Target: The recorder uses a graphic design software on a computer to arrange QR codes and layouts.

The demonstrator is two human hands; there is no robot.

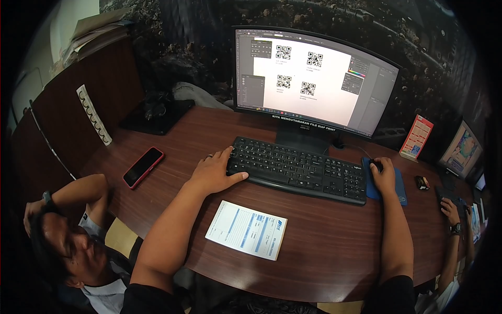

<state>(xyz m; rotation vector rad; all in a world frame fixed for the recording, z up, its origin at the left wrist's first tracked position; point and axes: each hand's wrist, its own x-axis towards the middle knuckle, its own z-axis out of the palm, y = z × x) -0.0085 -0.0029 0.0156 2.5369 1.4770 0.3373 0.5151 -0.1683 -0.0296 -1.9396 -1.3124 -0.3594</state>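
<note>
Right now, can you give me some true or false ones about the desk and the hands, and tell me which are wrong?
1. The right hand is on the mouse. True.
2. The phone is in the left hand. False: it lies on the desk, and the left hand is at the left end of the keyboard.
3. The mouse pad is blue. True.
4. The big monitor is dark. False: it is lit and shows four square black-and-white codes.
5. The paper form lies on top of the keyboard. False: it lies on the desk, nearer the person than the keyboard.
</note>
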